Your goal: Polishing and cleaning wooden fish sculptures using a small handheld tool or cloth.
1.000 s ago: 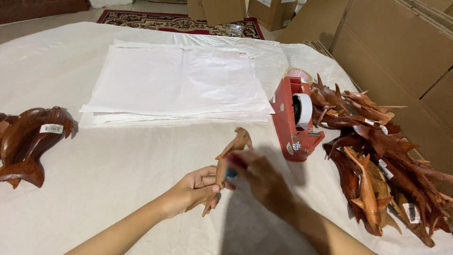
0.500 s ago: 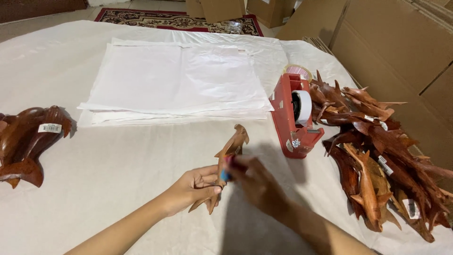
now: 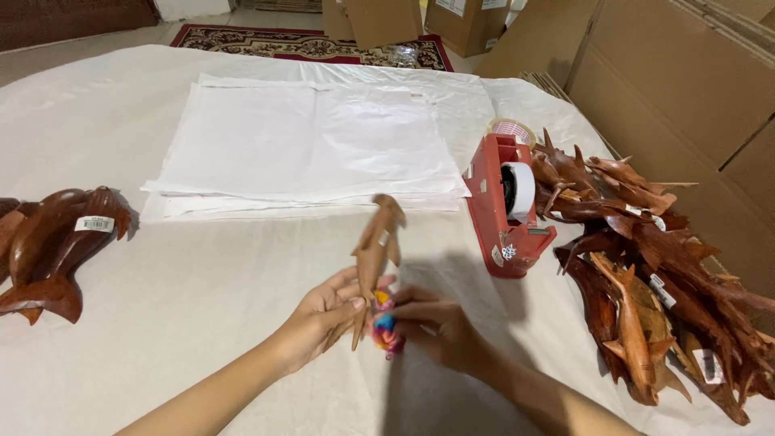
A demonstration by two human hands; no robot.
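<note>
1. Two hands meet at the near middle of the white cloth-covered table [image 3: 202, 323], and I see both working on one small wooden fish carving [image 3: 377, 246].
2. My left hand [image 3: 323, 311] grasps the carving low on its body, fingers curled round it from the left with the thumb across the front.
3. Its long axis runs from the tail, near and slightly left, up to the head, which points far and slightly right, tilted off upright.
4. My right hand [image 3: 436, 323] is clenched on a small multicoloured object [image 3: 383, 327], pink, blue and yellow, pressed against the carving's lower end; what that object is I cannot tell.
5. Both hands touch at the tail end, so neither is nearer than the other; the head end stands free above the fingers.
6. At the right, just beyond the hands, stands a red tape dispenser [image 3: 504, 206] with a white roll.
7. Farther right lies a heap of wooden carvings [image 3: 654, 282], some with labels.
8. At the far middle lies a stack of white paper sheets [image 3: 307, 145].
9. Near the left edge rest dark wooden carvings [image 3: 52, 246], well apart from my hands.
</note>
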